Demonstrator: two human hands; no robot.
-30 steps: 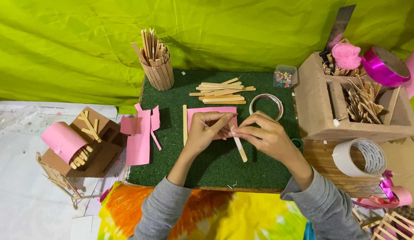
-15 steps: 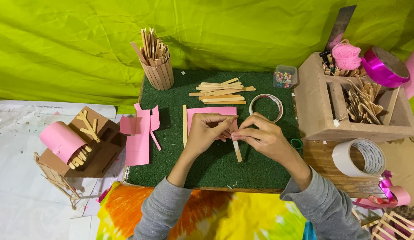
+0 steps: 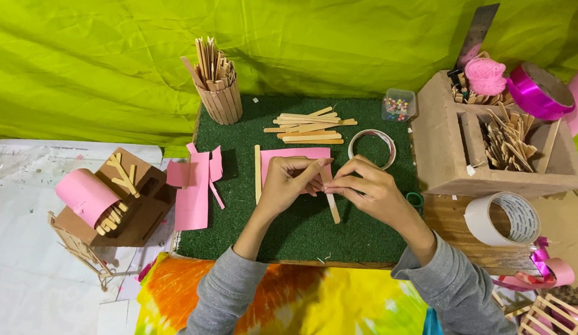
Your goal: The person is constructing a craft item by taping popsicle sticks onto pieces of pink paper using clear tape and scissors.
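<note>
The left hand (image 3: 288,181) and the right hand (image 3: 363,186) meet fingertip to fingertip over the green mat (image 3: 301,229), and between them they pinch one wooden stick (image 3: 330,201). Both hands are closed in a fine pinch on its upper part, the fingers curled, not spread. A second ago the stick slanted down and away under the right hand; now it hangs nearly straight toward the person, its upper end drawn in against the right edge of the pink card (image 3: 289,158). I judge the stick is being lined up along that edge, to match the stick (image 3: 258,174) already lying along the card's far left side, just beyond the left hand's wrist.

Just past the fingertips lies the pink card itself, partly covered by the left hand. Farther out from the hands sits a loose pile of sticks (image 3: 307,127), and beside the right hand's knuckles a ring of wire (image 3: 371,149) and a small box of beads (image 3: 398,105). Left of the left hand lie pink card scraps (image 3: 193,192); a stick-built cup of sticks (image 3: 217,87) stands at the mat's far corner. Right of the right hand are a cardboard tray (image 3: 444,155) and a tape roll (image 3: 503,218). Nothing lies between the hands and the card.
</note>
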